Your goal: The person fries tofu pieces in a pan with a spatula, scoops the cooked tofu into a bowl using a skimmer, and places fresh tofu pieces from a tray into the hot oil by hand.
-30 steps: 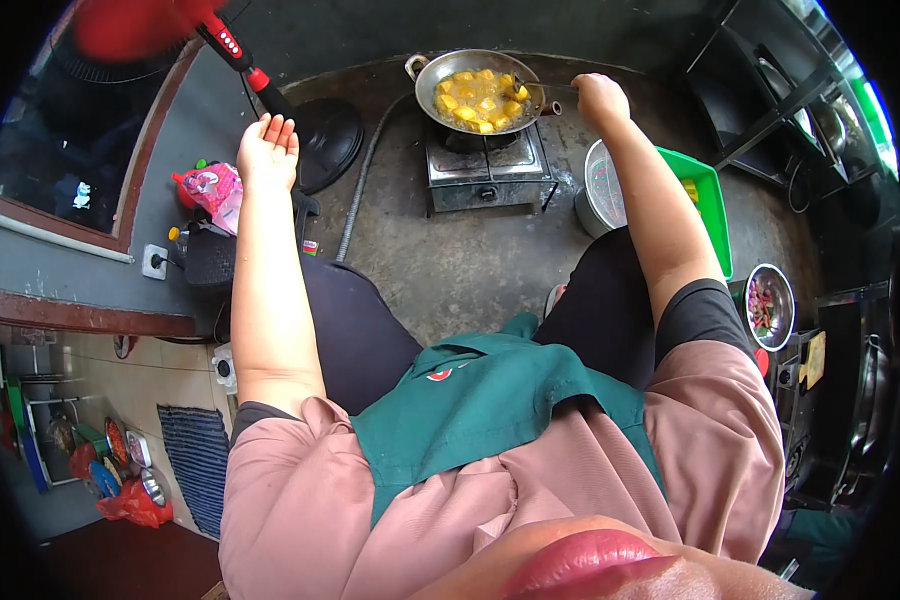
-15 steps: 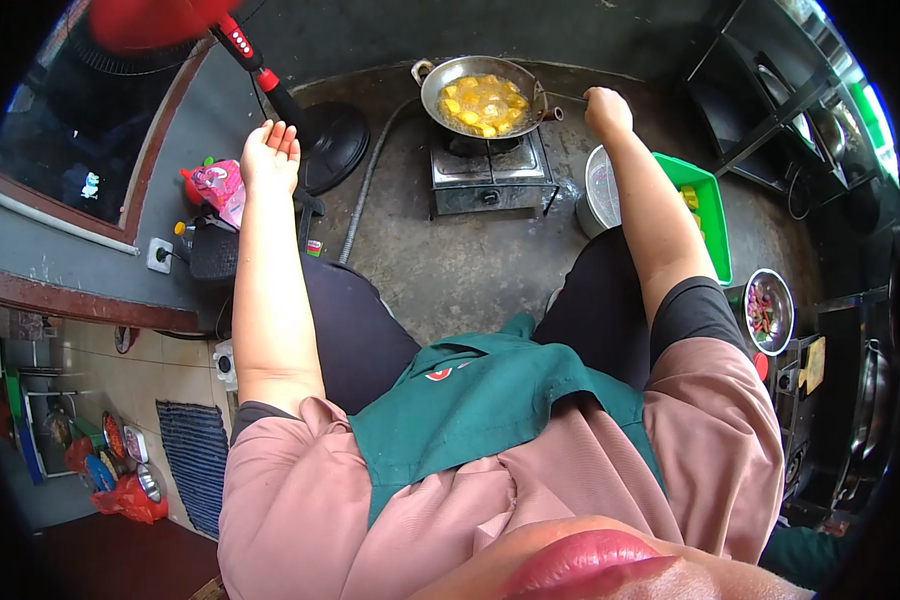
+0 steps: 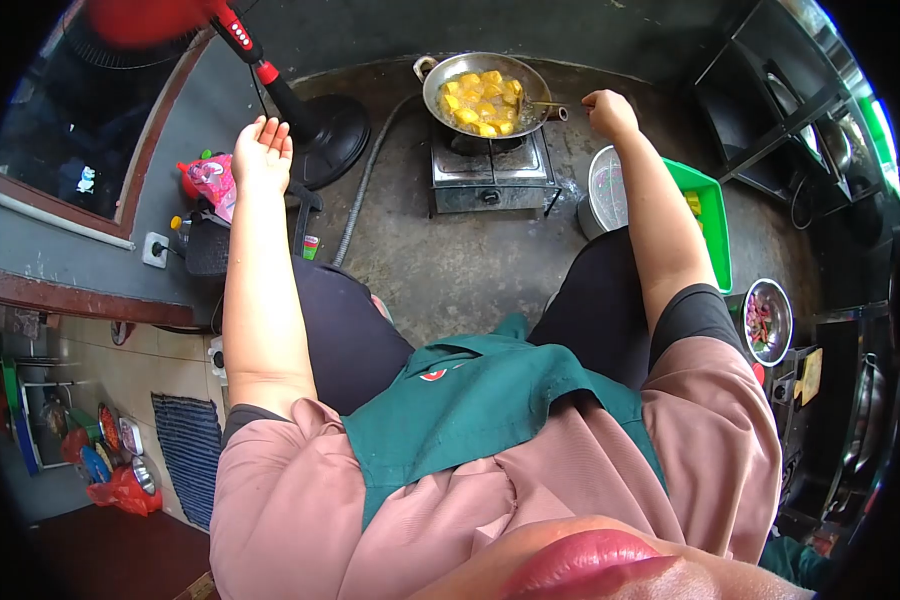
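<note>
Yellow chunks of food (image 3: 480, 95), probably tofu, sit in bubbling oil in a wok (image 3: 530, 78) on a single-burner gas stove (image 3: 492, 190). My right hand (image 3: 610, 113) is closed at the end of a thin-handled spatula (image 3: 540, 103), to the right of the wok. The spatula's head is at the right side of the oil, partly hidden by the food. Off to the left, my left hand (image 3: 262, 155) is held up with its palm showing and its fingers loosely apart. It holds nothing and is near the base of a standing fan.
The fan base (image 3: 330, 135) and a grey hose (image 3: 370, 170) are left of the stove. On the right are a metal pot (image 3: 605, 190), a green tray (image 3: 712, 225) with yellow pieces, and a steel bowl (image 3: 768, 322) of red ingredients. Dark shelving (image 3: 760, 140) lines the right wall.
The spatula's head has moved further left into the oil among the yellow chunks. My left hand has shifted slightly left and stays open.
</note>
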`<state>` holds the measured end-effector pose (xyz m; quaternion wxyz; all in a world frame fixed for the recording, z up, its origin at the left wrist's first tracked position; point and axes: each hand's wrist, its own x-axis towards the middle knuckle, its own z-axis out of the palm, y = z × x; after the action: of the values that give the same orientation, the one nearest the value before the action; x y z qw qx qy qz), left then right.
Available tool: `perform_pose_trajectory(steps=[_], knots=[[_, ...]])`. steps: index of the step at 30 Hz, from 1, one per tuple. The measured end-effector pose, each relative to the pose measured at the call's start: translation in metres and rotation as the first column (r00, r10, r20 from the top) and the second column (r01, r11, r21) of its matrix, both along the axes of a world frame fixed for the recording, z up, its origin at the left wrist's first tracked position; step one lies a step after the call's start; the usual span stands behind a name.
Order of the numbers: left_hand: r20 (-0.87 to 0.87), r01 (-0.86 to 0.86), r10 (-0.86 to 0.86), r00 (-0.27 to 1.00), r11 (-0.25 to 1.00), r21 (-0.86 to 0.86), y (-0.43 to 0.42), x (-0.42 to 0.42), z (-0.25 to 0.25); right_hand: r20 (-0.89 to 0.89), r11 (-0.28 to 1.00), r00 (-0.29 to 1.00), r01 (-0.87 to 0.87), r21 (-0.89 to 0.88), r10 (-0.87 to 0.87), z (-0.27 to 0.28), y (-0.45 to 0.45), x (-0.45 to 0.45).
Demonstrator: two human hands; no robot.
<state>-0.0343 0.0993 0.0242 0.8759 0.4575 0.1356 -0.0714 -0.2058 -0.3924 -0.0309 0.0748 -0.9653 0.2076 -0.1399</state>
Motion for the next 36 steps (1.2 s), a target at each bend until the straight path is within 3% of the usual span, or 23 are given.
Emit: perform_pose_trajectory(steps=[4,11,19,24,36], knots=[[-0.01,-0.008,0.008,1.0,1.0,0.006,-0.002,0.003,-0.002,0.04,0.994,0.993,0.108,-0.003,-0.108,0.012,0.013,0.004],[-0.033,-0.002,0.002,0.999,1.0,0.007,-0.017,0.005,-0.002,0.093,0.996,0.994,0.058,-0.07,-0.051,0.0,0.034,0.026],[-0.032,0.017,-0.016,0.999,1.0,0.018,-0.017,0.01,-0.007,-0.005,0.999,0.999,0.042,-0.012,-0.042,-0.025,0.029,0.041],[-0.041,0.016,-0.015,0.999,1.0,0.023,-0.015,0.011,-0.007,-0.036,0.997,0.997,0.07,0.037,-0.069,-0.024,0.032,0.037],[-0.04,0.013,-0.013,0.999,1.0,0.009,-0.015,0.009,-0.005,-0.038,0.998,0.999,0.028,-0.059,-0.031,-0.015,0.031,0.036]])
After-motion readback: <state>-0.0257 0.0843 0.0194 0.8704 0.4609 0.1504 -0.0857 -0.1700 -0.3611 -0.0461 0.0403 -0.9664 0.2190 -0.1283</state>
